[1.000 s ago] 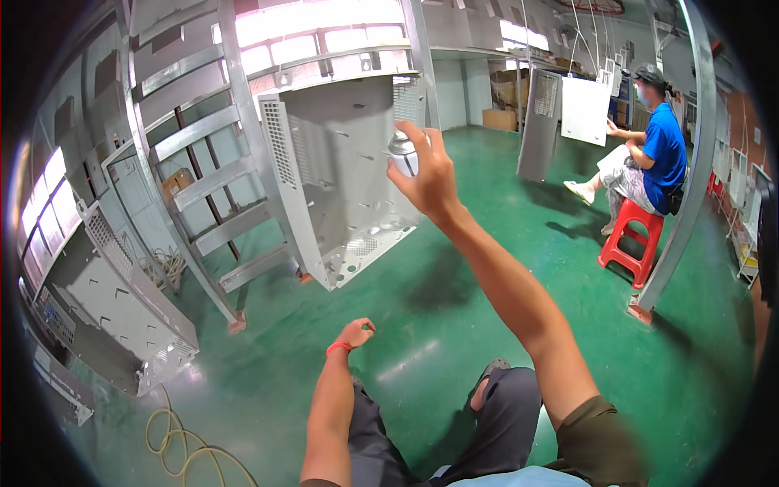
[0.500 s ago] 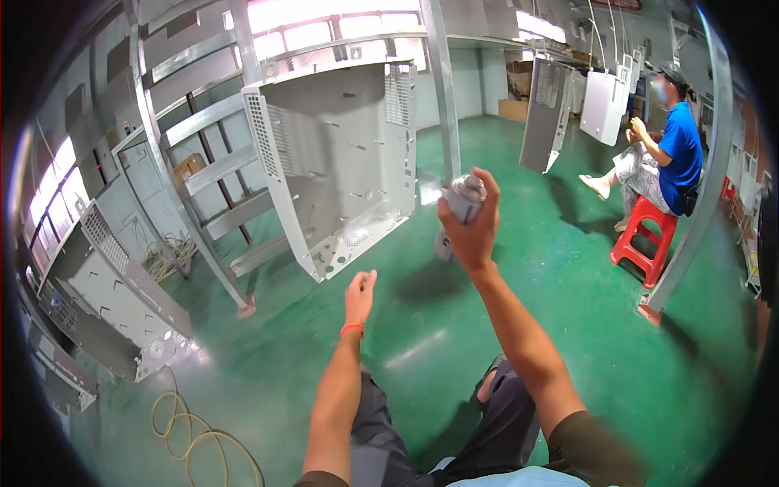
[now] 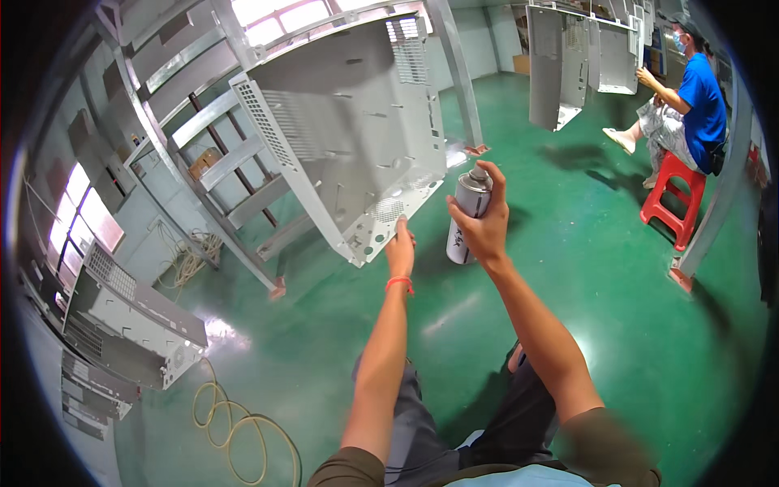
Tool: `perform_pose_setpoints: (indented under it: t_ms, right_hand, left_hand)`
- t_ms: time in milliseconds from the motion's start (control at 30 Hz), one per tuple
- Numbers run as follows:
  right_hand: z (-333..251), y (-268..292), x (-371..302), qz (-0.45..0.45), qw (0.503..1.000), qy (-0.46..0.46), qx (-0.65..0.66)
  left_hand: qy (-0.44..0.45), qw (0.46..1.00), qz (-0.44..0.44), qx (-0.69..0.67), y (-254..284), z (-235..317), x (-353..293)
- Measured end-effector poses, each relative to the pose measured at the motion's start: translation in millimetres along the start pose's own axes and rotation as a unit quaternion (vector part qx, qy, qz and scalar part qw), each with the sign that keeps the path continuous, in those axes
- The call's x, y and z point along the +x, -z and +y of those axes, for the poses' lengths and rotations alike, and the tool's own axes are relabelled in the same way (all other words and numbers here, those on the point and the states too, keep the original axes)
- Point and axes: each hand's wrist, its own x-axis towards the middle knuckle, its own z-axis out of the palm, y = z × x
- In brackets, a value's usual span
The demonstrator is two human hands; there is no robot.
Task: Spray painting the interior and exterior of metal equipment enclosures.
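Observation:
A large grey sheet-metal housing [image 3: 341, 122], open toward me, hangs ahead with perforated sides and small studs inside. My left hand [image 3: 401, 253], with a red band at the wrist, is closed on its lower front edge; the thumb lies over the rim and the fingers are partly hidden. To the right of the housing, my right hand [image 3: 489, 231] is wrapped round a white spray can [image 3: 460, 241], with the index finger on top at the nozzle. The can stands nearly upright in the air, apart from the housing.
More metal housings [image 3: 134, 316] are at the left. A yellowish hose [image 3: 231, 430] coils on the green floor. A metal frame post [image 3: 458, 89] stands behind. At the right, a person in blue [image 3: 704, 101] sits on a red stool [image 3: 677, 191] beside hanging housings [image 3: 558, 65].
My left hand has reached forward and taken hold of the housing's lower edge. The spray can in my right hand shows more of its side now. The whole view has shifted.

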Motion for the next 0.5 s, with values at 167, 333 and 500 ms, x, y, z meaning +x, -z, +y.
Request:
perform_pose_setpoints:
  t_ms: [167, 333, 500]
  right_hand:
    - [-7.8, -6.8, 5.8, -0.057, 0.997, 0.049, 0.006]
    - [-37.4, -34.9, 9.1, -0.165, 0.979, 0.002, 0.119]
    - [-79.0, -82.2, 36.7, -0.214, 0.951, 0.052, 0.217]
  left_hand:
    - [0.073, 0.991, -0.061, -0.092, -11.9, 0.1, -3.0]
    - [-0.015, 0.974, -0.094, -0.206, 0.6, -21.5, -2.3]
    - [0.025, 0.959, -0.095, -0.268, 17.6, -32.3, 10.6]
